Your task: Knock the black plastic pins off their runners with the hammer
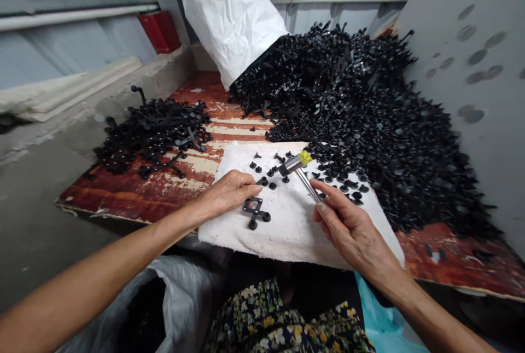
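My left hand (232,194) pinches one end of a black scissor-like linkage (254,208), made of short riveted strips with round knobs at its near end. The linkage is over the white cloth (287,238). In my right hand (342,219) is a small mallet (293,164) with a metal head and a yellow face, its handle gripped between thumb and fingers. The mallet's head is above several loose black round-headed plugs (273,185) on the cloth, to the right of my left hand.
A large heap of black plugs and strips (361,101) covers the back and right of the worn red board (192,164). A smaller pile of black linkages (151,134) lies at left. Behind is a white sack (233,13); a grey panel (471,96) stands at right.
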Available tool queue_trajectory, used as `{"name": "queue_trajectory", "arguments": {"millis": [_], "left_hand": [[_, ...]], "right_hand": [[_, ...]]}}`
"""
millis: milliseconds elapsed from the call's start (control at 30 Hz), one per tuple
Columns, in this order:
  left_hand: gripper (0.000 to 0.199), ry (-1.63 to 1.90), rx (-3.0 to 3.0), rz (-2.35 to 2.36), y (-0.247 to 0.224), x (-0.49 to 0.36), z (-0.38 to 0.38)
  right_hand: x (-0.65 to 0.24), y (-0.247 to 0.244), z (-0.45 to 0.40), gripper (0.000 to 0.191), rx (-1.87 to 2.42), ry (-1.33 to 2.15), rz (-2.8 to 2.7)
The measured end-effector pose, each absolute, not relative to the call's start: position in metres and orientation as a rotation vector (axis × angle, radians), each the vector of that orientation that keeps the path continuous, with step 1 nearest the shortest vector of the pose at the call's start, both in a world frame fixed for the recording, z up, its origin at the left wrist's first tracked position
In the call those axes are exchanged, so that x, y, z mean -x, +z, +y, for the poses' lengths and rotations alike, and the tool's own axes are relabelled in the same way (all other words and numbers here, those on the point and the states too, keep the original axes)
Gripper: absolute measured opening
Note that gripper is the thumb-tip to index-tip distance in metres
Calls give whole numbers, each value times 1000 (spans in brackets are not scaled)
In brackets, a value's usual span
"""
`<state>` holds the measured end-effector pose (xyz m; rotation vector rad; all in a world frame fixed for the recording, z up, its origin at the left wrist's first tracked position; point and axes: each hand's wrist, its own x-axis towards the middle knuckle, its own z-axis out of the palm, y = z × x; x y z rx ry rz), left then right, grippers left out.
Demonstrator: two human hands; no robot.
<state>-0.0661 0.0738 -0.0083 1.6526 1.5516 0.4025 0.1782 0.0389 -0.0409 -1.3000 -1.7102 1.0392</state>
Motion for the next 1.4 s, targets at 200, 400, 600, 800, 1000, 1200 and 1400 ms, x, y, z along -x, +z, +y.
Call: {"name": "queue_trajectory", "arguments": {"millis": [200,400,600,800,1000,1200,1400], "left_hand": [[31,391,-1667,1565,-8,64,75],[32,384,-1681,1574,-9,63,80],[31,365,-1744,1516,-20,71,84],[31,346,-1803,1506,-16,73,85],[29,276,-1796,1539,-12,72,89],[31,274,-1802,1539,-10,71,88],[31,312,-1804,1525,-10,70,86]], "right_hand": [[-178,-40,39,43,1294,1005,-1728],[-177,-40,39,45,1304,985,-1746],[-178,-40,38,46,1322,925,-1798],[-176,-39,41,45,1247,693,-2042],[-165,-39,48,52,1036,290,-2132],[-163,-34,48,53,1074,134,-2296],[-161,-31,47,53,1104,90,-2337]]}}
